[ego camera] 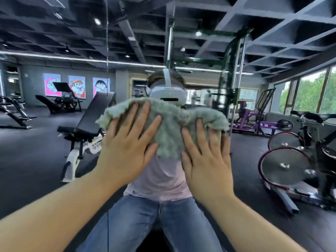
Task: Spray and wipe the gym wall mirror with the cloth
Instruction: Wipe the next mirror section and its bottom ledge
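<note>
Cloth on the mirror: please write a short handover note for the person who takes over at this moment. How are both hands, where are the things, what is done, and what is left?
Left hand: flat, fingers straight, presses the left part of the green cloth against the mirror.
Right hand: also flat, presses the right part of the cloth.
Spray bottle: not in view.
Done: wiping is under way in the middle of the glass. Whether the glass was sprayed cannot be told.
Left: wipe the rest of the mirror on both sides. Spray first if the glass is dry.
</note>
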Action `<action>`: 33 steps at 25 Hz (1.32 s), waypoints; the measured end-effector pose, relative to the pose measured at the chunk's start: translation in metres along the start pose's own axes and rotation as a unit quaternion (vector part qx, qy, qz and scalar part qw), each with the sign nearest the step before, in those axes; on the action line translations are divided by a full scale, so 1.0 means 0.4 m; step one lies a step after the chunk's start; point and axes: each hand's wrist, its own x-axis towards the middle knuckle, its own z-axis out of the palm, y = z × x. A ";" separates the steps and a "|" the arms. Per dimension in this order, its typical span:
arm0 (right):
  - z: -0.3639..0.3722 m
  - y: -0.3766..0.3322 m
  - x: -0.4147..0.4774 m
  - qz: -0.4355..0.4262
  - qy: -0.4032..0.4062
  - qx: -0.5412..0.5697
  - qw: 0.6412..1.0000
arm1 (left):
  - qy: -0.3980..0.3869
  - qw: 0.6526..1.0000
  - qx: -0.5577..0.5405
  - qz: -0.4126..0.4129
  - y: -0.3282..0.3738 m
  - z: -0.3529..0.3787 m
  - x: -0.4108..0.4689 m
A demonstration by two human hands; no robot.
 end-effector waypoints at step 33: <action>0.032 -0.038 -0.136 0.035 0.108 0.106 0.988 | -0.043 0.996 -0.076 0.008 0.061 0.012 -0.191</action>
